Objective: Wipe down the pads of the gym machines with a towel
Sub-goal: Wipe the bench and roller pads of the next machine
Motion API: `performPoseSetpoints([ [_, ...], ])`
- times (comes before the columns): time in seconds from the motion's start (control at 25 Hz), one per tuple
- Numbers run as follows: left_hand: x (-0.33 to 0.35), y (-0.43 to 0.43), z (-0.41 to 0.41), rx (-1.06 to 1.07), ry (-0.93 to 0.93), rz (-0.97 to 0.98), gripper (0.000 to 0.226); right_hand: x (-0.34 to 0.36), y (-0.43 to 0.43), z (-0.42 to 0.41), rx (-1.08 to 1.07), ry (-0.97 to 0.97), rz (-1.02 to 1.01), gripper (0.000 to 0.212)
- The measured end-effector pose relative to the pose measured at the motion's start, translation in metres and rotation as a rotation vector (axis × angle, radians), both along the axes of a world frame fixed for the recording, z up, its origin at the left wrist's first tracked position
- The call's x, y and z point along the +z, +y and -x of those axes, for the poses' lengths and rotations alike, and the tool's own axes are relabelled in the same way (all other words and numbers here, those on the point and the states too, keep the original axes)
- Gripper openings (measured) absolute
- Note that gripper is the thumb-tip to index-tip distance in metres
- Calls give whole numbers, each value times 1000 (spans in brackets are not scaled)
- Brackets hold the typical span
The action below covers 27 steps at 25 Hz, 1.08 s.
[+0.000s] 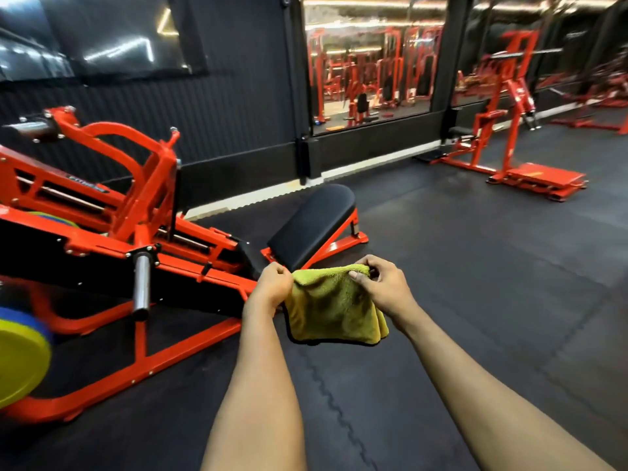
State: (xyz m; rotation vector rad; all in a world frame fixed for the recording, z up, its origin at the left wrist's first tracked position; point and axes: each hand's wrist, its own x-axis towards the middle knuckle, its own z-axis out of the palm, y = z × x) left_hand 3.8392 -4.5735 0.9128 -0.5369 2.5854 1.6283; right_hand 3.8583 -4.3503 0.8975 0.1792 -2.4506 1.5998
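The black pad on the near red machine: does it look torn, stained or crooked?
Nothing stands out. The black pad looks smooth and whole. Only the yellow towel, held by the left hand and right hand, shows a darker patch, dirt or shadow.

Yellow weight plate (20,360), wall mirror (370,66)

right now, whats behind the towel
The pad and red frame show just above the towel, which the left hand and right hand hold up. The floor directly behind it is covered.
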Motion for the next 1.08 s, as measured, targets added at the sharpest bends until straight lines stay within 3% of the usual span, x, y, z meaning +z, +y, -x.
performPoseSetpoints([
  [0.16,-8,24,15,-25,-75,-276,9,1,29,6,-80,-9,48,7],
  [0.28,-13,42,18,-48,-4,-273,31,1,42,11,-134,2,102,6],
  [0.44,-13,56,18,-154,-52,-302,38,-8,54,20,-173,11,161,7],
  [0.64,-8,47,29,-312,-2,-196,24,-20,68,30,-389,-51,80,8],
  [0.8,7,38,50,-488,171,-75,21,-30,86,32,-356,-94,-106,6],
  [1.08,24,85,88,-574,284,113,19,-35,110,47,-389,-85,42,16],
])
